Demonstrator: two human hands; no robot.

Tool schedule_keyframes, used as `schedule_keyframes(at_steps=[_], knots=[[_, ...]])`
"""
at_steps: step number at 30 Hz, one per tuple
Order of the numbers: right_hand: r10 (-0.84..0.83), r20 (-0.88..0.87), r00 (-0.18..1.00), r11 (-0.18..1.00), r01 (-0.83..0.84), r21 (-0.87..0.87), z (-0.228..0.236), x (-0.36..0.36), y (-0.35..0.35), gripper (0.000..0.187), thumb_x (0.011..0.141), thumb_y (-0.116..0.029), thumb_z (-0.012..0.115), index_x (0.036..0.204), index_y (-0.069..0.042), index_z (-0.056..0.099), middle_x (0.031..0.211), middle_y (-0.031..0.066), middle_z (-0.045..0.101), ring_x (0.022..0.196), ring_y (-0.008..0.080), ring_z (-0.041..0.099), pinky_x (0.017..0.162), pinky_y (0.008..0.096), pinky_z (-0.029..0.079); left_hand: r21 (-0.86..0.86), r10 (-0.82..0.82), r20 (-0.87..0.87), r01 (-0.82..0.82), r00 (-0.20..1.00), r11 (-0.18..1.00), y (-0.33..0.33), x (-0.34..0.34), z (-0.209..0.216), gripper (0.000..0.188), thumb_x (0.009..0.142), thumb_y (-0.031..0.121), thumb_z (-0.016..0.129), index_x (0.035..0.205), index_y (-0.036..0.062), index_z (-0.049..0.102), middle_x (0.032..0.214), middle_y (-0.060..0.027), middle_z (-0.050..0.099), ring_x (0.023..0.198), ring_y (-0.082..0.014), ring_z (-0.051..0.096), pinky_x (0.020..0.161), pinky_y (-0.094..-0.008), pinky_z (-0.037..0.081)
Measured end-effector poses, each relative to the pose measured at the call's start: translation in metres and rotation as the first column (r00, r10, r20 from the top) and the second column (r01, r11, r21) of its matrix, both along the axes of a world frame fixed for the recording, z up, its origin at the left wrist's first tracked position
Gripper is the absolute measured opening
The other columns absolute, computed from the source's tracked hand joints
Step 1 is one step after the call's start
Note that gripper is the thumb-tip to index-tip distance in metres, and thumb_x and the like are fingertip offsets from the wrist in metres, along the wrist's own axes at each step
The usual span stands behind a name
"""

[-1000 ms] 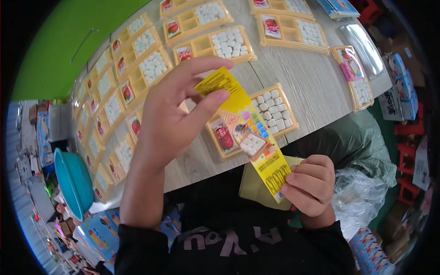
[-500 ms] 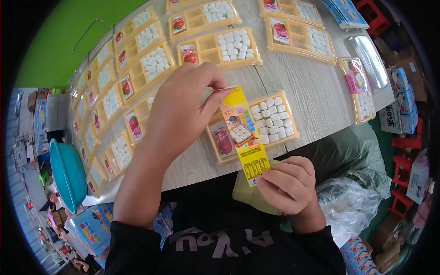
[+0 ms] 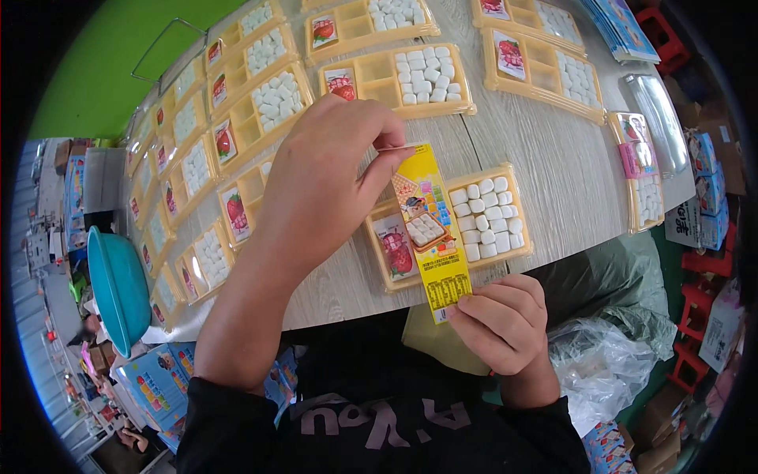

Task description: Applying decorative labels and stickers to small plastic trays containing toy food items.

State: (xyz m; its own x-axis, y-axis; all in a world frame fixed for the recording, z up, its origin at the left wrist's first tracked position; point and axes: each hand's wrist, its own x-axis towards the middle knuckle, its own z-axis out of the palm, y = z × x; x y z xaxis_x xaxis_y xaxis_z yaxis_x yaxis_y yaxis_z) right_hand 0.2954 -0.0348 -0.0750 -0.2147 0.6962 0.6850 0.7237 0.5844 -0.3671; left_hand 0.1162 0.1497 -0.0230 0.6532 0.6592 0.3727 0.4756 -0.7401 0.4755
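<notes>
A yellow printed paper strip point(image 3: 430, 229) is stretched between my two hands. My left hand point(image 3: 343, 170) pinches its far end, which is folded over at the top. My right hand point(image 3: 505, 320) grips the near end between thumb and fingers. Beneath the strip sits a cream plastic tray point(image 3: 387, 272) near the table's front edge. White marshmallows point(image 3: 489, 225) fill its right compartment, and a packet with a strawberry picture point(image 3: 397, 249) lies in its left one. The strip hides the tray's middle.
Rows of similar filled trays point(image 3: 395, 75) cover the table's left and far side. One tray wrapped with a pink band point(image 3: 636, 162) lies at the right, beside clear plastic lids point(image 3: 655, 126). A stack of blue printed sheets point(image 3: 620, 31) is at the far right. A teal basin point(image 3: 118, 292) stands at the left.
The view has shifted a little, so the table and trays appear farther right. Both hands keep their hold on the strip over the tray.
</notes>
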Motion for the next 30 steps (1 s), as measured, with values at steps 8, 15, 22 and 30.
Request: schedule_keyframes(at_steps=[8, 15, 22, 30], knots=[[-0.03, -0.024, 0.999, 1.0, 0.03, 0.002, -0.0017, 0.0007, 0.002, 0.022, 0.072, -0.009, 0.076, 0.094, -0.009, 0.074, 0.101, 0.0028, 0.069, 0.09, 0.018, 0.068, 0.082, 0.0353, 0.056, -0.035, 0.008, 0.01, -0.007, 1.0, 0.999, 0.0015, 0.0039, -0.0002, 0.017, 0.084, 0.005, 0.076, 0.089, 0.0054, 0.059, 0.083, -0.0073, 0.064, 0.084, -0.0302, 0.06, 0.075, -0.0408, 0.048], [-0.038, -0.034, 0.999, 0.999, 0.039, 0.026, -0.0009, -0.0001, 0.0022, 0.022, 0.071, -0.01, 0.075, 0.093, -0.008, 0.074, 0.1, 0.0031, 0.07, 0.089, 0.0187, 0.068, 0.08, 0.0345, 0.056, -0.004, -0.012, 0.039, 0.012, 0.999, 1.0, 0.0026, 0.0039, 0.0009, 0.018, 0.083, 0.004, 0.076, 0.089, 0.0049, 0.059, 0.082, -0.0083, 0.063, 0.083, -0.0313, 0.06, 0.075, -0.0415, 0.047], [-0.035, -0.032, 0.999, 0.999, 0.035, 0.018, -0.0022, -0.0017, 0.0051, 0.023, 0.069, -0.01, 0.075, 0.093, -0.008, 0.075, 0.099, 0.0039, 0.07, 0.086, 0.0195, 0.068, 0.078, 0.035, 0.056, -0.015, -0.012, -0.015, 0.012, 1.0, 1.0, 0.0044, 0.0001, 0.0016, 0.016, 0.084, 0.003, 0.077, 0.092, 0.0034, 0.063, 0.086, -0.0088, 0.063, 0.085, -0.0267, 0.062, 0.076, -0.0369, 0.049], [-0.03, -0.027, 0.999, 0.999, 0.031, 0.033, -0.0062, -0.003, 0.0068, 0.022, 0.07, -0.01, 0.075, 0.092, -0.009, 0.074, 0.099, 0.0044, 0.07, 0.084, 0.0196, 0.068, 0.078, 0.0346, 0.056, 0.048, -0.046, -0.035, 0.048, 0.998, 0.998, 0.0077, 0.0024, -0.0039, 0.015, 0.086, 0.01, 0.074, 0.091, 0.0086, 0.06, 0.082, -0.0064, 0.063, 0.084, -0.0296, 0.06, 0.078, -0.043, 0.045]])
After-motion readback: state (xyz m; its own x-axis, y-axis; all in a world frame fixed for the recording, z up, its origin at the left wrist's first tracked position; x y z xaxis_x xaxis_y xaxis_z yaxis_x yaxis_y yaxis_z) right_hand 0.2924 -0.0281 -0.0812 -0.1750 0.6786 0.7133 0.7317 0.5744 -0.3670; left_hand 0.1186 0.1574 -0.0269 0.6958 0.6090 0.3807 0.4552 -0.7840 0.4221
